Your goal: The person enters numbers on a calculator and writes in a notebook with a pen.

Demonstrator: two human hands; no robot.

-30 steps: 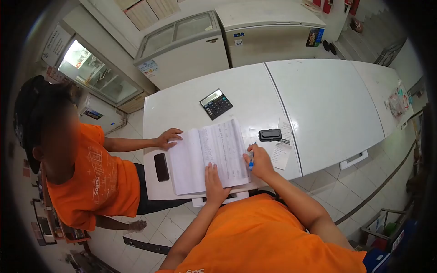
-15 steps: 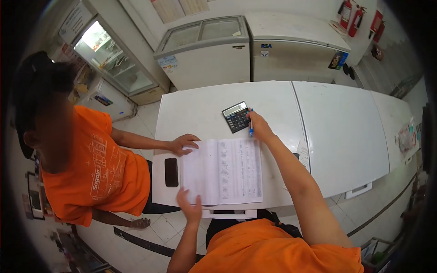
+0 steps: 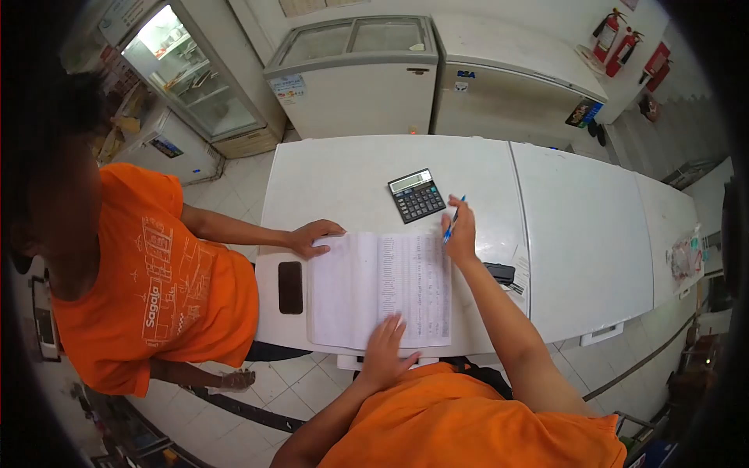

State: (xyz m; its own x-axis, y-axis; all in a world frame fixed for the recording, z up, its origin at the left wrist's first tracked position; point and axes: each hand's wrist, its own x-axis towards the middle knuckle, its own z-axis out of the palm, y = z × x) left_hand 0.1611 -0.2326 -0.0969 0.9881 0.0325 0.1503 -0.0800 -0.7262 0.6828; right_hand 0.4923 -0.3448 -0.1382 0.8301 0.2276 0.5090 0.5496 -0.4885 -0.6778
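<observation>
An open notebook (image 3: 343,292) with handwritten columns on its right page lies on the white surface. My left hand (image 3: 385,352) rests on the lower edge of that page, fingers spread. In my right hand (image 3: 462,234) is a blue pen (image 3: 454,217), held beside the page's upper right corner. A black calculator (image 3: 417,199) lies just above the notebook, left of my right hand. The hand of a co-worker (image 3: 314,236) touches the notebook's upper left corner. A dark phone (image 3: 290,288) lies left of the notebook.
The co-worker in an orange shirt (image 3: 168,281) stands at the left. A black case (image 3: 499,273) and paper slips (image 3: 521,261) lie beyond my right forearm. A plastic bag (image 3: 686,256) is at the far right. Chest freezers (image 3: 355,93) stand behind the white surface (image 3: 581,226).
My right hand has moved from the calculator rightward and slightly down with the pen. My left hand has shifted right from the notebook's lower left edge onto the right page.
</observation>
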